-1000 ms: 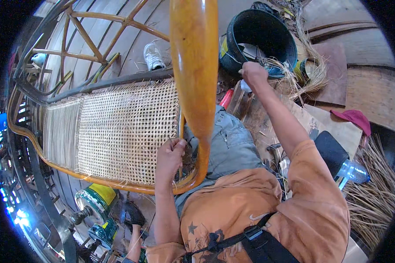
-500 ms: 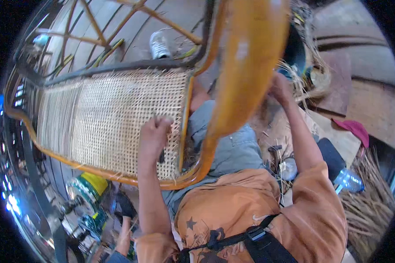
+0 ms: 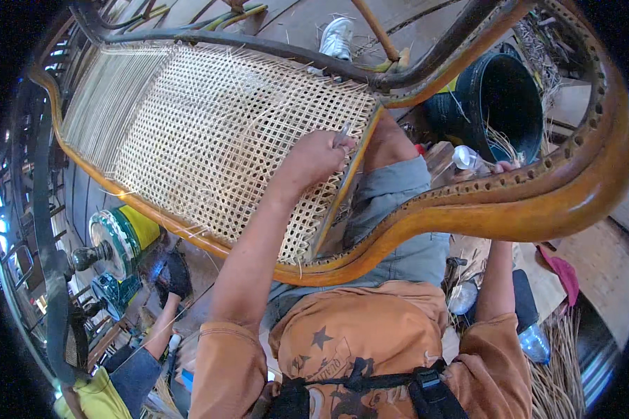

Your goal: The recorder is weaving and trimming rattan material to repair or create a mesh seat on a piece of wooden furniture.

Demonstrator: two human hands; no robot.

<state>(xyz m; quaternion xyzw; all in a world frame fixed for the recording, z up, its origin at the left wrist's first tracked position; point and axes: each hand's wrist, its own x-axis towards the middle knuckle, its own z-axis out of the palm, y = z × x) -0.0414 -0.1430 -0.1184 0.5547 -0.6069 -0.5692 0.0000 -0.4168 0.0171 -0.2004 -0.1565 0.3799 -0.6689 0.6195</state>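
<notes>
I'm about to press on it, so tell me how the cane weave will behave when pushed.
The weave would probably give slightly rather than flop, being stretched across the frame. Its thin strands look light and may snap; loose ends could snag.

Small slanted letters (image 3: 335, 364) stand on the orange shirt (image 3: 377, 314), bottom centre of the frame, below and right of a dark star (image 3: 321, 338).

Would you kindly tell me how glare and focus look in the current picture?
Head view: bluish-white light glares near the left rim, and the varnished frame carries a glossy highlight; same head view: the woven cane panel looks fairly crisp.
</notes>
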